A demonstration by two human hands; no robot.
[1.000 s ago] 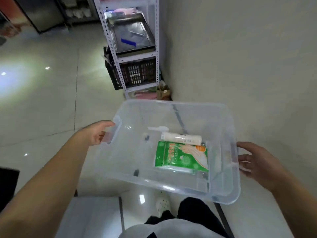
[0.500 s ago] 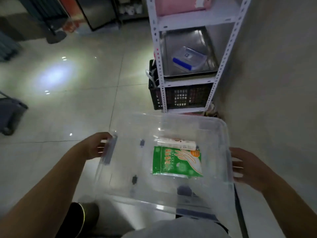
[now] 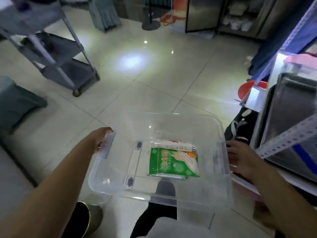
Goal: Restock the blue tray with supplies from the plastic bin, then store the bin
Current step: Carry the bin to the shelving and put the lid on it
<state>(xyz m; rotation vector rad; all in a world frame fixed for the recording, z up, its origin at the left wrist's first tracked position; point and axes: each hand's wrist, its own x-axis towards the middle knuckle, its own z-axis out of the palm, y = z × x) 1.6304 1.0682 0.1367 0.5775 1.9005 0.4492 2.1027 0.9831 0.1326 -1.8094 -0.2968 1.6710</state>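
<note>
I carry a clear plastic bin in front of me above the floor. My left hand grips its left handle. On the opposite side my right hand holds the right rim, fingers curled at the handle. Inside the bin lie a green packet of gloves and a white tube just behind it. The blue tray is not in view.
A white metal shelf rack with a steel tray stands close on the right, a black crate low beside it. A grey trolley is at far left. A small bin stands by my feet. Tiled floor lies ahead.
My view has swung left: the shelf rack moved from ahead of the bin to the right edge, and the open floor and grey trolley came into view. Both hands still hold the bin.
</note>
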